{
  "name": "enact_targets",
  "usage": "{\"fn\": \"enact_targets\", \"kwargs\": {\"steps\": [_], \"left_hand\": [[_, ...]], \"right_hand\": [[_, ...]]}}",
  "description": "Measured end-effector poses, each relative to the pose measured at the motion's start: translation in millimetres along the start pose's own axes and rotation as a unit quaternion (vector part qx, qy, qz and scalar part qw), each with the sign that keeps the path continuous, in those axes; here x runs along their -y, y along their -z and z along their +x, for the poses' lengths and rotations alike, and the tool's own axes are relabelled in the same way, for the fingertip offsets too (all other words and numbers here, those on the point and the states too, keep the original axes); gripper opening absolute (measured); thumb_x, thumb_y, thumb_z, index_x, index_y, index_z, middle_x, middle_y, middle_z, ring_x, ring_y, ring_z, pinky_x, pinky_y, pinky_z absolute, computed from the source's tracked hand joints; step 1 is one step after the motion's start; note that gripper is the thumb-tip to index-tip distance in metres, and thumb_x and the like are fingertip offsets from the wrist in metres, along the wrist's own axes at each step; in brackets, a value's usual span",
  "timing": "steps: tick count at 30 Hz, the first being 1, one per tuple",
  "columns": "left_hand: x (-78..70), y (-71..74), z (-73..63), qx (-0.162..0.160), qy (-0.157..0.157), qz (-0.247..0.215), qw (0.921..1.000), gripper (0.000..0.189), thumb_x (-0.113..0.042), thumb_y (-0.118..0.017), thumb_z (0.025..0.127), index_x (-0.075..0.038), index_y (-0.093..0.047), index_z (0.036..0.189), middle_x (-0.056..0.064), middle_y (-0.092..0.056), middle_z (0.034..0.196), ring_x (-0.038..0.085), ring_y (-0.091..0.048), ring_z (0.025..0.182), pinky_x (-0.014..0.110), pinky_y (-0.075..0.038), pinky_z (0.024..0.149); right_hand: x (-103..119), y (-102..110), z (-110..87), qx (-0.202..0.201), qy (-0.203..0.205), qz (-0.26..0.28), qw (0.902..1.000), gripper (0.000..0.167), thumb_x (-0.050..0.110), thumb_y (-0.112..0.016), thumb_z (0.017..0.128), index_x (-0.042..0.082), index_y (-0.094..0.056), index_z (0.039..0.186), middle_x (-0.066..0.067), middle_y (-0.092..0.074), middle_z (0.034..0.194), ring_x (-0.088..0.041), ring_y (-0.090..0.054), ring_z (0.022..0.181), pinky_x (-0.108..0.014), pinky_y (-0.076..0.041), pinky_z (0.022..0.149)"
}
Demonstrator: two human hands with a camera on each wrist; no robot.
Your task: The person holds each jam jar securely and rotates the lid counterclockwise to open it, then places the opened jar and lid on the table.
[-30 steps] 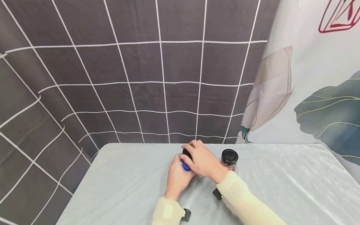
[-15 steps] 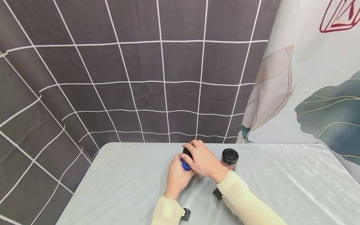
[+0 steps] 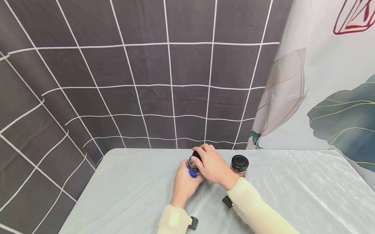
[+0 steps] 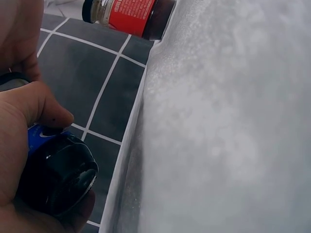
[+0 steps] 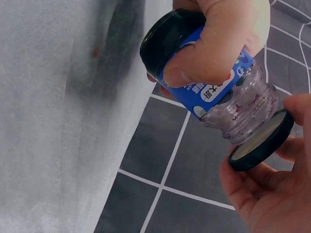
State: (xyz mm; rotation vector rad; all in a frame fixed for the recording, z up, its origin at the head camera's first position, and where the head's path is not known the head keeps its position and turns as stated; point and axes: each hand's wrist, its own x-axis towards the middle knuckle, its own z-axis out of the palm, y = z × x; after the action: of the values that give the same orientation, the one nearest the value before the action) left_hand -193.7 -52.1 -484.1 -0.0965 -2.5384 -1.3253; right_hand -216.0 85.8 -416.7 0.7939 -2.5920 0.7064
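A glass jar with a blue label (image 5: 209,92) is gripped round its body by my left hand (image 3: 184,184), thumb across the label in the right wrist view. Its dark bottom (image 4: 58,170) shows in the left wrist view. My right hand (image 3: 213,165) holds the black lid (image 5: 262,141) by its rim with curled fingers. The lid sits tilted at the jar's mouth, its pale inside partly showing. Dark residue clings inside the clear glass neck (image 5: 250,104). In the head view, the right hand covers part of the lid.
A second jar with a black lid (image 3: 239,162) and a red label (image 4: 131,14) stands upright on the table just right of my right wrist. Pale grey cloth (image 3: 131,190) covers the table. Behind its far edge hangs a dark curtain with white grid lines (image 3: 148,101).
My right hand has shifted slightly up and right with the lid, away from the jar. The clear neck, hidden before, now shows between the hands. The left hand keeps its place.
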Motion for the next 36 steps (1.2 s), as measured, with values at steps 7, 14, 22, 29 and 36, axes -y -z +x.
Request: {"fn": "enact_targets", "kwargs": {"steps": [7, 14, 22, 29, 36], "left_hand": [[0.6, 1.0, 0.0, 0.001, 0.013, -0.009, 0.9999, 0.066, -0.03, -0.083, 0.073, 0.0, -0.056, 0.125, 0.014, -0.068, 0.111, 0.027, -0.065, 0.103, 0.045, -0.052, 0.091], [2.4, 0.3, -0.1, -0.008, 0.006, -0.003, 0.9999, 0.065, -0.023, -0.083, 0.07, 0.001, -0.056, 0.124, 0.012, -0.067, 0.108, 0.026, -0.065, 0.098, 0.044, -0.053, 0.087], [1.8, 2.2, 0.5, -0.01, 0.008, -0.006, 0.9999, 0.064, -0.014, -0.08, 0.067, 0.002, -0.055, 0.124, 0.012, -0.067, 0.106, 0.026, -0.064, 0.095, 0.044, -0.052, 0.086], [1.9, 3.0, 1.5, -0.01, 0.015, -0.009, 0.9998, 0.064, -0.014, -0.079, 0.069, 0.003, -0.054, 0.126, 0.014, -0.067, 0.108, 0.027, -0.064, 0.097, 0.045, -0.052, 0.086], [2.4, 2.9, 2.1, -0.012, 0.016, -0.009, 0.9998, 0.061, -0.014, -0.079, 0.072, 0.003, -0.054, 0.125, 0.013, -0.067, 0.106, 0.028, -0.064, 0.096, 0.046, -0.052, 0.086]], "right_hand": [[-0.5, -1.0, -1.6, -0.008, -0.012, 0.0, 0.9999, 0.035, 0.026, -0.055, 0.103, 0.001, -0.064, 0.125, -0.017, -0.062, 0.113, -0.033, -0.057, 0.103, -0.047, -0.048, 0.092], [-1.4, -0.7, -2.9, -0.019, -0.011, 0.007, 0.9997, 0.035, 0.025, -0.055, 0.103, -0.001, -0.062, 0.125, -0.018, -0.061, 0.114, -0.035, -0.057, 0.105, -0.049, -0.048, 0.093], [-3.1, -1.6, -4.8, -0.028, -0.041, 0.014, 0.9986, 0.031, 0.02, -0.056, 0.103, -0.001, -0.061, 0.125, -0.019, -0.06, 0.113, -0.036, -0.056, 0.105, -0.05, -0.047, 0.092], [-5.5, -3.4, -5.7, -0.035, -0.051, 0.01, 0.998, 0.03, 0.019, -0.057, 0.102, -0.002, -0.061, 0.123, -0.019, -0.06, 0.112, -0.037, -0.057, 0.105, -0.05, -0.047, 0.091], [-6.9, -5.0, -6.6, -0.043, -0.065, 0.007, 0.9969, 0.031, 0.019, -0.058, 0.102, -0.002, -0.061, 0.124, -0.021, -0.059, 0.113, -0.037, -0.056, 0.105, -0.05, -0.048, 0.09]]}}
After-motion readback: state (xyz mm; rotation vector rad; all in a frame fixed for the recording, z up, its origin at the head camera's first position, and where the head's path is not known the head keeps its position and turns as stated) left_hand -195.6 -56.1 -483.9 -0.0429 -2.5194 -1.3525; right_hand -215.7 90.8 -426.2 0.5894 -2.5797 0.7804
